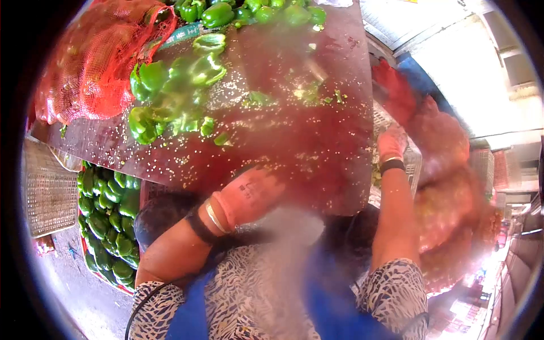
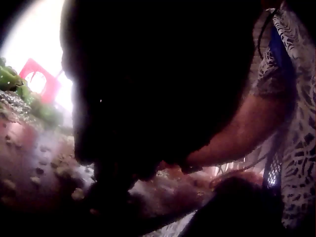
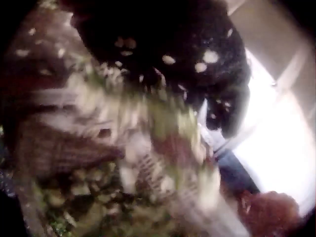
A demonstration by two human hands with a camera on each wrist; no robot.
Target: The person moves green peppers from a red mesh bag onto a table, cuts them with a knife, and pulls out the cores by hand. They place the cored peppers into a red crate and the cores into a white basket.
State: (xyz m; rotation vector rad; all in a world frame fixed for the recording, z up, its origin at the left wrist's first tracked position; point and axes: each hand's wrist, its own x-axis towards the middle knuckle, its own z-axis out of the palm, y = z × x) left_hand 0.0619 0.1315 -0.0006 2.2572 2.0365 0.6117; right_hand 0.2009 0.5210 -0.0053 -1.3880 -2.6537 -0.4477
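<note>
My left hand [image 1: 252, 195], in an orange-pink glove, lies at the near edge of the dark red table [image 1: 272, 164], its fingers blurred. The left wrist view shows it as a dark shape over scattered seeds. Beyond the table's right edge, my gloved right hand [image 1: 392, 140] is over a pale crate [image 1: 412, 164]. Seeds cling to the right hand [image 3: 163, 54] in its wrist view; blurred green and pale pepper scraps [image 3: 173, 123] are below it, above more scraps [image 3: 89, 202] in the crate. A pale pointed sliver [image 3: 203, 116] shows beside this hand; I cannot tell whether it is held.
Cut green pepper pieces [image 1: 164, 107] lie at the table's left, whole green peppers [image 1: 218, 15] at its far side. A red mesh sack [image 1: 93, 68] stands at the left. Lower left is a crate of green peppers [image 1: 110, 226]; filled sacks [image 1: 447, 209] line the right.
</note>
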